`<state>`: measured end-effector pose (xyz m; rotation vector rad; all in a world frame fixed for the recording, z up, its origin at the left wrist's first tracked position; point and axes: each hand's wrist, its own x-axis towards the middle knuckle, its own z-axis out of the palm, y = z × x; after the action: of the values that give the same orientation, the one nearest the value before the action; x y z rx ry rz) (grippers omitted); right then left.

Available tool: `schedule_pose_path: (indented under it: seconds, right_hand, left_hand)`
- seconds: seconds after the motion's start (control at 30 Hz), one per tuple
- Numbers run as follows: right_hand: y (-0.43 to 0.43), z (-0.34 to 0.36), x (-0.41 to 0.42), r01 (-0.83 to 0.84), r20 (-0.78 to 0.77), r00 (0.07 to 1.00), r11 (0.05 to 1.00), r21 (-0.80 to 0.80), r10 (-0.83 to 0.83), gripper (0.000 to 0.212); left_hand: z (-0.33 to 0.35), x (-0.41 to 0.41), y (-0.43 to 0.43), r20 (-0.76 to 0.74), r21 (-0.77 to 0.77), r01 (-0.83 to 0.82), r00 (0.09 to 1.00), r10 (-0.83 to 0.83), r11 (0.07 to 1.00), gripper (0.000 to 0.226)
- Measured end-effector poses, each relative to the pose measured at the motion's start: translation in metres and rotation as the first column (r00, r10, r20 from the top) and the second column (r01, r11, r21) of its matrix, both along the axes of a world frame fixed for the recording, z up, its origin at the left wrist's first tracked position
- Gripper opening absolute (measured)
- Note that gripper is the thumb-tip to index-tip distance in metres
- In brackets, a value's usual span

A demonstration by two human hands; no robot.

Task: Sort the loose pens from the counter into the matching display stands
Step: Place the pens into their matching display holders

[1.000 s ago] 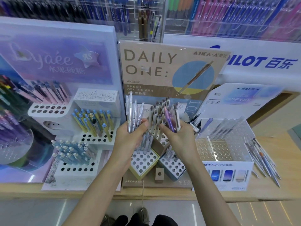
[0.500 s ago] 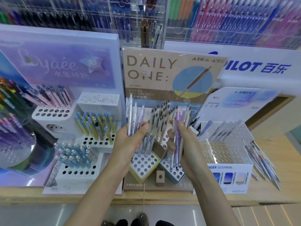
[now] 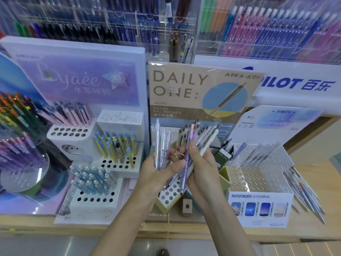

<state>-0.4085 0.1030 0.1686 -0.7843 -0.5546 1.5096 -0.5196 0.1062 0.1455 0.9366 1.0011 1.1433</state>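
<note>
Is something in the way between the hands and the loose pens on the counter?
Yes: the Pathfinder stand sits on the counter between the right hand and the loose pens at the far right.

I read the purple pen (image 3: 185, 172) as translucent lilac with a speckled pattern, though blur makes the speckle uncertain. Clear pens (image 3: 158, 141): colourless, faint violet tint. Daily One board (image 3: 180, 85): kraft tan, 1 blue disc, yellow band. Lyaée stand (image 3: 79, 80): lilac-pink gradient, white tiers. On it: pink pens (image 3: 73, 115), yellow pens (image 3: 118, 148) with blue caps, pale blue pens (image 3: 92, 179). Pathfinder stand (image 3: 287, 197): white, 4 blue-to-beige panels. Counter (image 3: 330, 182): light wood.
</note>
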Motion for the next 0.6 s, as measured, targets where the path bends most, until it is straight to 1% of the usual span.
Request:
schedule_pose_path:
  seconds: [0.07,0.17,0.23,0.3,0.4,0.47,0.53,0.6]
  right_hand:
    - [0.002,-0.001,-0.005,-0.013,-0.001,1.000,1.000,-0.016,0.013,0.033]
    - [0.005,-0.002,-0.011,-0.032,-0.030,0.999,0.995,-0.089,0.030,0.046]
    - [0.007,-0.001,-0.012,-0.040,-0.038,0.999,0.992,-0.123,0.035,0.049]
    - [0.007,-0.001,-0.013,-0.048,-0.014,0.999,0.990,-0.134,0.047,0.049]
    - [0.006,-0.003,-0.016,-0.044,-0.025,0.999,0.989,-0.139,0.041,0.046]
    - [0.006,-0.002,-0.019,-0.046,-0.057,0.998,0.988,-0.146,0.038,0.052]
    - [0.006,0.000,-0.021,-0.043,-0.090,0.996,0.988,-0.145,0.030,0.058]
    - [0.006,-0.001,-0.022,-0.034,-0.121,0.993,0.990,-0.137,0.018,0.058]
  left_hand:
    - [0.001,-0.005,0.001,-0.036,0.005,0.012,0.999,-0.012,1.000,0.044]
    - [0.007,-0.009,0.002,-0.056,-0.009,0.062,0.996,-0.062,0.998,0.036]
    - [0.007,-0.010,0.003,-0.069,-0.004,0.109,0.992,-0.109,0.994,0.033]
    - [0.006,-0.011,0.003,-0.093,-0.009,0.139,0.986,-0.139,0.990,0.023]
    - [0.001,-0.011,0.003,-0.107,-0.041,0.096,0.989,-0.100,0.994,0.015]
    - [-0.001,-0.011,0.003,-0.100,-0.060,0.041,0.994,-0.047,0.997,0.016]
    - [-0.001,-0.011,0.004,-0.075,-0.057,0.019,0.997,-0.023,0.998,0.013]
    - [0.001,-0.010,0.004,-0.046,-0.047,0.041,0.998,-0.043,0.998,0.023]
